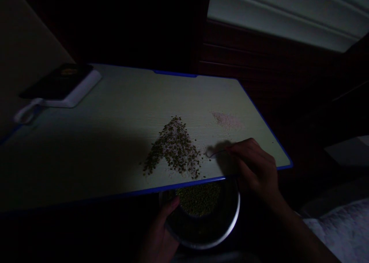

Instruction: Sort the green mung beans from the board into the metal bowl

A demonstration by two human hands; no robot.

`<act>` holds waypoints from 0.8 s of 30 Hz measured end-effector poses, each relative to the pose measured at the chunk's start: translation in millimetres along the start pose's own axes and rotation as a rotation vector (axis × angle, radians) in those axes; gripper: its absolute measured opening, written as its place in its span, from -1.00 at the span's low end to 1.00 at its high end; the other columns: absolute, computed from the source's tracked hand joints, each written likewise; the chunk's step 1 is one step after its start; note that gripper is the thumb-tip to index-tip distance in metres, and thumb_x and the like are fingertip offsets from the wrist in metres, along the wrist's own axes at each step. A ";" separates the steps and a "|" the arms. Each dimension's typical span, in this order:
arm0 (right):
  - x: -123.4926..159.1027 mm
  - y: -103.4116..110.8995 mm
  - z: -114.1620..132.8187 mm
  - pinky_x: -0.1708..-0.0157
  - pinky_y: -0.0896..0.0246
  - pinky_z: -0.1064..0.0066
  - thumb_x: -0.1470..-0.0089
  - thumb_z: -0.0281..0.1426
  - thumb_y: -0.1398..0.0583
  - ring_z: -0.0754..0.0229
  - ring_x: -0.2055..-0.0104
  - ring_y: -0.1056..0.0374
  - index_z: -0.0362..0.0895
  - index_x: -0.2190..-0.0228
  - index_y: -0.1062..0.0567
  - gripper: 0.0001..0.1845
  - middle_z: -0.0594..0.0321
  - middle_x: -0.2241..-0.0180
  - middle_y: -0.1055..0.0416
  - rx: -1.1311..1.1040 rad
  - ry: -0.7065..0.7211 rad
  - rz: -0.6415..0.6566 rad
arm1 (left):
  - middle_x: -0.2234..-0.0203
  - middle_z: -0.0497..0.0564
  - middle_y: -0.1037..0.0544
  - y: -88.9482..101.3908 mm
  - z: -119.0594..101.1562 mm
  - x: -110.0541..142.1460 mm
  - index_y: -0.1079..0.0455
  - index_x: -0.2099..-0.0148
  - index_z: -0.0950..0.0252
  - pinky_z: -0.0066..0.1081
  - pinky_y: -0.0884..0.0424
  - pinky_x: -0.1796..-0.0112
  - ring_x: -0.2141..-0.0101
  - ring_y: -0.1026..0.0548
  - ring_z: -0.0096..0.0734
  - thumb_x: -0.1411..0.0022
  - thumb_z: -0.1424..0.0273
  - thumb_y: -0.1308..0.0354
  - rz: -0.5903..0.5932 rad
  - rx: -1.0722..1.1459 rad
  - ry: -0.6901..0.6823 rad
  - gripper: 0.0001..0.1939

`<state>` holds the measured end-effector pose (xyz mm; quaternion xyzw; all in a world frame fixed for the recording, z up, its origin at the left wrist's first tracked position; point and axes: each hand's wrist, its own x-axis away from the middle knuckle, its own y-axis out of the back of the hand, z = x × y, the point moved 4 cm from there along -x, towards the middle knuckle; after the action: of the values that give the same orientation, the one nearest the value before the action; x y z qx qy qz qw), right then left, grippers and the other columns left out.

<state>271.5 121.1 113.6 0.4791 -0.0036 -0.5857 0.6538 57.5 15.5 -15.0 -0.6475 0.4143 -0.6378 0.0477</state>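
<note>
Below the front edge of a pale board [129, 94] with blue edging, my left hand [165, 232] grips the side of a round metal bowl [235, 217], its thumb over the rim. Small green beans [198, 199], like mung beans, lie in the bowl. My right hand [255, 163] is above the board's front right part, fingers pinched on a thin, curved tool [217, 153] whose kind I cannot make out. Its tip is just right of a spread pile of dark green beans [175, 143] mixed with pale bits. A small patch of pale pinkish grains [227, 120] lies beyond.
At the board's left end lies a thick book-like object [62, 82] with a dark top, pale side and a white loop. Dark panelling [236, 47] rises behind the board. Pale quilted fabric [343, 228] shows at lower right. The light is dim.
</note>
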 end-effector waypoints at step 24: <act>17.0 -2.2 11.7 0.26 -0.31 0.20 -0.22 -0.63 -0.18 0.18 0.23 -0.41 -0.06 0.08 -0.58 -0.67 0.21 0.25 -0.55 -0.201 0.027 0.076 | 0.19 0.08 -0.76 -0.6 -4.3 0.8 -0.31 -0.37 0.24 -0.09 -0.40 -0.18 0.07 -0.68 -0.11 -0.24 0.53 -0.30 -0.043 -0.030 -0.047 -0.33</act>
<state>268.5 101.0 109.1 0.4183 0.0458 -0.5514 0.7203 53.9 17.3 -13.2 -0.6716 0.4085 -0.6171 0.0341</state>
